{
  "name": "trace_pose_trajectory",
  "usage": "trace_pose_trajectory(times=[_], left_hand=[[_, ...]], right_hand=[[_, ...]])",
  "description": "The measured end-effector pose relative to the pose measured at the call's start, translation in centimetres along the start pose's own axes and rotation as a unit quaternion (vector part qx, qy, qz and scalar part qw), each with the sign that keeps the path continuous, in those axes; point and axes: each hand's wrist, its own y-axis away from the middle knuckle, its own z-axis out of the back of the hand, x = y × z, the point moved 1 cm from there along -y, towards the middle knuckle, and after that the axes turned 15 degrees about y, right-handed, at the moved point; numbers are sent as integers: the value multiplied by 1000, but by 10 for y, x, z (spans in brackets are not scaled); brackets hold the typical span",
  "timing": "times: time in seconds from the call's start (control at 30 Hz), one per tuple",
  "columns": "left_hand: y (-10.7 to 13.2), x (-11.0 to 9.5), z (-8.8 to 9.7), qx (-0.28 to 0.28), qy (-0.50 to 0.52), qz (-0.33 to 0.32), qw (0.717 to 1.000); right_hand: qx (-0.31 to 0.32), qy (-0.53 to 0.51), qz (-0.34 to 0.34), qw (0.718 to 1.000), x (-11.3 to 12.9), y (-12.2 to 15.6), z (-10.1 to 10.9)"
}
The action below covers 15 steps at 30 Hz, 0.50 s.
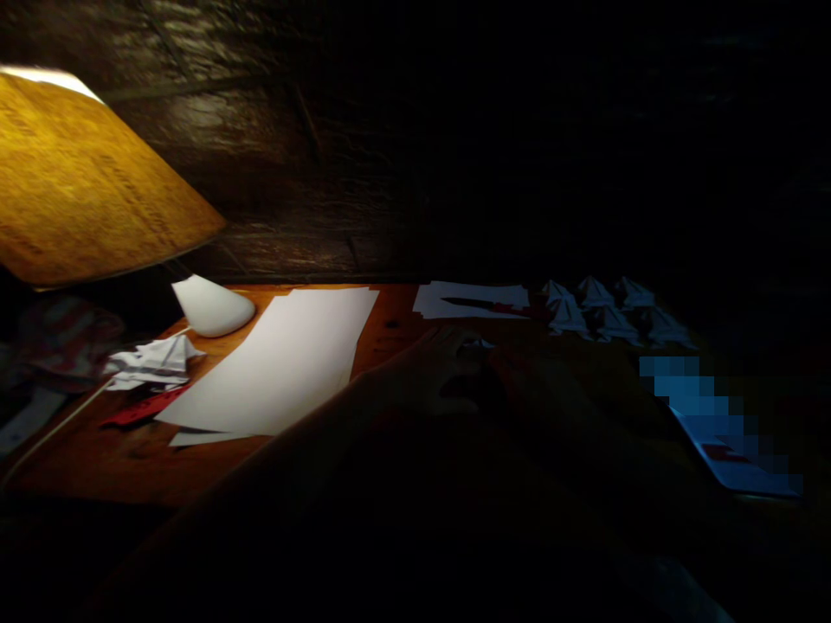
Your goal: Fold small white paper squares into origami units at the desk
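On my feed, the left hand (432, 368) is loosely curled, thumb apart from the fingers, right of the big white sheets (286, 363). The right hand (510, 376), farther from the sheets, is too dark for me to tell whether it grips. A small folded paper (479, 343) shows between them, right of the sheets; I can't tell who holds it. I'd expect it light, crisp and easily crushed, best pinched gently along a layered crease. Farther right of the sheets lie a knife (486, 305) on a paper pile (428, 303), six paper shapes (615, 320) and a glowing screen (727, 441); left of them, a lamp (97, 182).
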Motion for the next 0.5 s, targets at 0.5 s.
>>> trace_pose_trajectory(times=[0.5], left_hand=[[0,-7,4,14,16,13,1000]], right_hand=[[-9,-181,-85,980,-19,-4,-18]])
